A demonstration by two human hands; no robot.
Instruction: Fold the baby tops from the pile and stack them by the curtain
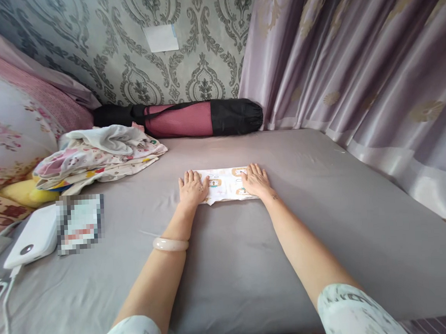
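A folded white cloth (229, 185) with orange and teal cartoon prints lies on the grey bed sheet (241, 255). My left hand (193, 188) rests flat on its left end, fingers stretched out and pointing away from me. On the right end, my right hand (256, 179) presses down with its fingers spread. Parts of the cloth are hidden under both palms. A pale bangle (170, 244) circles my left forearm.
At the left lies a pile of printed clothes (107, 150). Nearer are a white power bank (34, 234) with cables and a blurred flat item (81, 223). Along the patterned wall sits a black and pink rolled bag (180, 118). Purple curtains (332, 59) hang at the right.
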